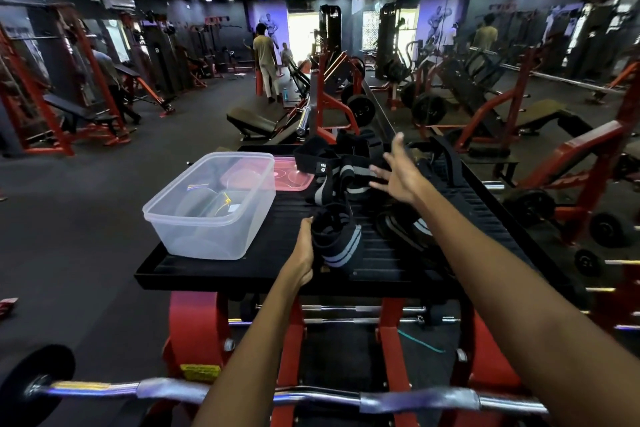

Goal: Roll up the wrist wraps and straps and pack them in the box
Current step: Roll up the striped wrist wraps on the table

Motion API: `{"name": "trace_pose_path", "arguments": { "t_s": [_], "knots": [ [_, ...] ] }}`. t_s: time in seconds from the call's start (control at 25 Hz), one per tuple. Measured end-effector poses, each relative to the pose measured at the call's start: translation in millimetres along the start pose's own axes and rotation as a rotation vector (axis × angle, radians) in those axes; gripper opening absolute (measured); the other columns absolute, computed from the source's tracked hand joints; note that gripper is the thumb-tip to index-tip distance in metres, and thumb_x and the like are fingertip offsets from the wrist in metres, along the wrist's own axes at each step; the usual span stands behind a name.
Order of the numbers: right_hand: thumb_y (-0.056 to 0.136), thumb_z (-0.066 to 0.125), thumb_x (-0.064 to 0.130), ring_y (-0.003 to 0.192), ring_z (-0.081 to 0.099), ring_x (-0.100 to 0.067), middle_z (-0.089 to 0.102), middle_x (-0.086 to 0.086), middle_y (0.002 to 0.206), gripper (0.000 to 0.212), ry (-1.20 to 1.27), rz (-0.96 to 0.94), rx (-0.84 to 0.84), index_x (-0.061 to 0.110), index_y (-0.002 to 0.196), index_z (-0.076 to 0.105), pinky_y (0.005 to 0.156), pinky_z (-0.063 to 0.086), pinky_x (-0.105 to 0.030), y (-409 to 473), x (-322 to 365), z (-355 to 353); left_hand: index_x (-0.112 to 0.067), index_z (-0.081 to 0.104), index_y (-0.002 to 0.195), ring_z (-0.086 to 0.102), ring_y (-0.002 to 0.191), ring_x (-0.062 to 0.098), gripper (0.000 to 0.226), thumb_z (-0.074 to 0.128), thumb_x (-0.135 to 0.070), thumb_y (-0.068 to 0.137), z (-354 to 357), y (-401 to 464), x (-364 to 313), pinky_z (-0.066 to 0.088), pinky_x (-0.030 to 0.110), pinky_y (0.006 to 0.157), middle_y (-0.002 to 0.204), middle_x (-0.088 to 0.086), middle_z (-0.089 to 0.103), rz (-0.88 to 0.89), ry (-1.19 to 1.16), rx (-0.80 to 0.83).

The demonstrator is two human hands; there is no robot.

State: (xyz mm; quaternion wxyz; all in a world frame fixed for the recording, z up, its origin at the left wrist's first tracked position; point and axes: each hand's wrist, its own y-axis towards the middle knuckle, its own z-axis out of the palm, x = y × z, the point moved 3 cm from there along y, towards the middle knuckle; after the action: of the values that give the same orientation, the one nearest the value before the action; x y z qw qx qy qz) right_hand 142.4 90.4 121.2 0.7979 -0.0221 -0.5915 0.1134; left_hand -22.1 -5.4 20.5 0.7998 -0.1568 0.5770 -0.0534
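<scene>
A rolled black wrist wrap with grey stripes (337, 241) sits near the front of the black ribbed platform (478, 215), and my left hand (304, 253) grips its left side. My right hand (394, 173) hovers with fingers spread over a loose pile of black and grey wraps and straps (332, 163) at the platform's far end. Another dark wrap (405, 225) lies just right of the rolled one. A clear plastic box (211, 208) stands on the platform's left part, with no wraps in it.
A pink lid (294, 177) lies behind the box. A chrome curl bar (277, 395) crosses the foreground below my arms. Red machine frames surround the platform, and people stand far back on the dark gym floor.
</scene>
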Motion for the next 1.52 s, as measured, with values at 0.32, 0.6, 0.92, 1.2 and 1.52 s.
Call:
{"name": "trace_pose_path", "arguments": {
  "t_s": [0.32, 0.6, 0.92, 1.2, 1.52],
  "knots": [
    [0.096, 0.045, 0.043, 0.101, 0.062, -0.034, 0.062, -0.011, 0.11, 0.048, -0.375, -0.021, -0.097, 0.006, 0.126, 0.05, 0.077, 0.054, -0.039, -7, -24, 0, -0.021, 0.06, 0.078, 0.057, 0.071, 0.016, 0.046, 0.023, -0.044, 0.094, 1, 4, 2, 0.045, 0.026, 0.057, 0.069, -0.003, 0.067, 0.05, 0.047, -0.054],
    [0.084, 0.066, 0.03, 0.107, 0.062, -0.024, 0.063, -0.011, 0.123, 0.037, -0.563, 0.061, 0.293, 0.02, 0.118, 0.056, 0.078, 0.052, -0.037, -55, -68, 25, -0.014, 0.064, 0.114, 0.062, 0.107, 0.022, 0.057, 0.039, -0.058, 0.088, -4, 4, 1, 0.047, 0.04, 0.098, 0.114, 0.01, 0.067, 0.205, 0.002, -0.135],
    [0.1, 0.039, 0.014, 0.092, 0.063, -0.029, 0.06, -0.013, 0.104, 0.022, -0.207, 0.027, 0.053, 0.007, 0.117, 0.052, 0.078, 0.056, -0.043, -71, -76, 8, -0.012, 0.035, 0.14, 0.042, 0.129, 0.025, 0.047, 0.029, -0.037, 0.101, -2, -21, -12, 0.03, 0.027, 0.099, 0.14, 0.012, 0.045, 0.332, 0.109, -0.353],
    [0.081, 0.061, 0.006, 0.089, 0.052, -0.023, 0.037, -0.006, 0.124, 0.087, -0.801, -0.05, -0.279, 0.025, 0.148, 0.008, 0.078, 0.05, -0.037, -88, -81, -8, -0.012, 0.032, 0.142, 0.041, 0.13, 0.025, 0.045, 0.024, -0.033, 0.103, -12, -22, -17, 0.03, 0.023, 0.096, 0.141, 0.013, 0.043, 0.413, -0.104, -0.488],
    [0.084, 0.069, 0.025, 0.112, 0.045, -0.011, 0.043, 0.001, 0.119, 0.052, -0.801, -0.431, 0.014, 0.01, 0.127, 0.044, 0.099, 0.036, -0.024, -95, -82, 18, -0.003, 0.062, 0.108, 0.063, 0.088, 0.028, 0.045, 0.033, -0.037, 0.1, -14, -11, -4, 0.053, 0.033, 0.073, 0.1, 0.014, 0.065, 0.095, -0.206, -0.123]
  ]
}}
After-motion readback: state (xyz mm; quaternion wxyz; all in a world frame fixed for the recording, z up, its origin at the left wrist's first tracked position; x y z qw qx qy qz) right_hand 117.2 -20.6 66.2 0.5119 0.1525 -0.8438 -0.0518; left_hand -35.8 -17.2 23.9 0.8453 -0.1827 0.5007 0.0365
